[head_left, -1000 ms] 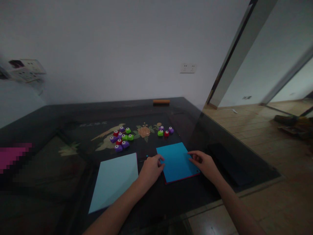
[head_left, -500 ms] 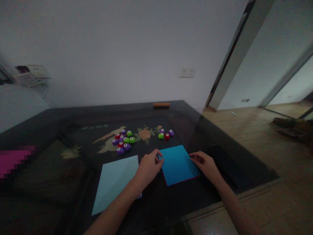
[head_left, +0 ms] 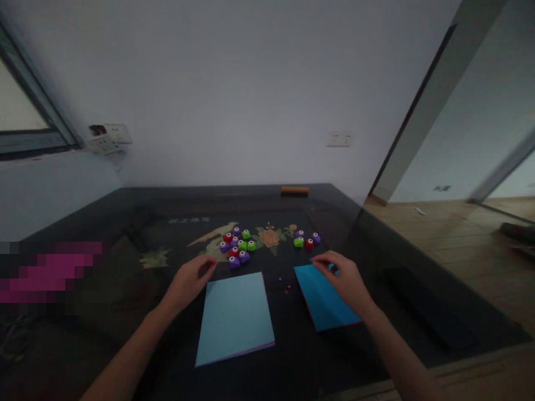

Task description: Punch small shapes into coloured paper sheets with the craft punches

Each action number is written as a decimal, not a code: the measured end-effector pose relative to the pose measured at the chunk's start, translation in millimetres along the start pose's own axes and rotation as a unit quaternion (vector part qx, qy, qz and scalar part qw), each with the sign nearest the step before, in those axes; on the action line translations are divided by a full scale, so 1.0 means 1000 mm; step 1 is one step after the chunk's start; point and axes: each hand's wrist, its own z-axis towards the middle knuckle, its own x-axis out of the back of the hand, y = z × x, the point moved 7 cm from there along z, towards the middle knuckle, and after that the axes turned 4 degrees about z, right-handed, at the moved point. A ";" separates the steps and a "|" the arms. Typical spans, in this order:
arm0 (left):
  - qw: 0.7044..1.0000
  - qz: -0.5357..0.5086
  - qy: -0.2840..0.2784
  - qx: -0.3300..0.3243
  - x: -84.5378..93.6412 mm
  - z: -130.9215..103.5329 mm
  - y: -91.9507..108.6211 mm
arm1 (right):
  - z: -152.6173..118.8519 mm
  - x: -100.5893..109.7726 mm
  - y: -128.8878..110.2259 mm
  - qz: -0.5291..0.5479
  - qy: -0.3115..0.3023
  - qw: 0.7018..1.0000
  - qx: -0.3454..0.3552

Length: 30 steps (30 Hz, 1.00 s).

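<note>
1. Fingers of the right hand (head_left: 345, 278) curl loosely over the far end of the dark blue paper stack (head_left: 326, 303); their tips rest on its top sheet near the far corner, and whether they pinch a sheet cannot be told.
2. Fingers of the left hand (head_left: 190, 281) are bent and a little apart, holding nothing; their tips sit on the dark counter (head_left: 104, 312) just beside the far left corner of the light blue paper stack (head_left: 236, 317).
3. Between the two sets of fingers, the light blue paper stack lies flat, with the dark blue paper stack just to its right and a strip of counter between them.
4. On that strip, nearer the right-hand fingers, lie a few tiny paper bits (head_left: 286, 288), red and blue.
5. Just beyond the left-hand fingers sits a cluster of small punches (head_left: 237, 246) in purple, red and green, close together.
6. Just beyond the right-hand fingers, a smaller group of three punches (head_left: 307, 240), green, red and purple, stands in a short row.
7. Far past all the fingers, at the counter's back edge, lies an orange bar (head_left: 295, 190).
8. To the right of the right-hand fingers, a flat dark slab (head_left: 426, 312) lies on the counter.
</note>
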 end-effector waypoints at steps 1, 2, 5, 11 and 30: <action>1.000 0.004 -0.006 -0.003 0.000 -0.001 -0.002 | 0.009 -0.016 -0.016 -0.005 -0.027 0.999 0.017; 1.000 0.005 -0.015 -0.007 0.000 -0.002 -0.003 | 0.017 -0.032 -0.030 -0.012 -0.054 0.998 0.029; 0.998 0.009 -0.060 -0.016 -0.007 -0.006 -0.002 | 0.030 -0.086 -0.057 -0.077 -0.152 0.984 0.055; 0.980 0.096 -0.172 -0.020 -0.022 -0.021 0.003 | 0.019 -0.149 -0.066 -0.232 -0.249 0.936 0.092; 0.977 0.099 -0.188 -0.023 -0.028 -0.017 0.008 | 0.021 -0.148 -0.059 -0.138 -0.182 0.971 0.067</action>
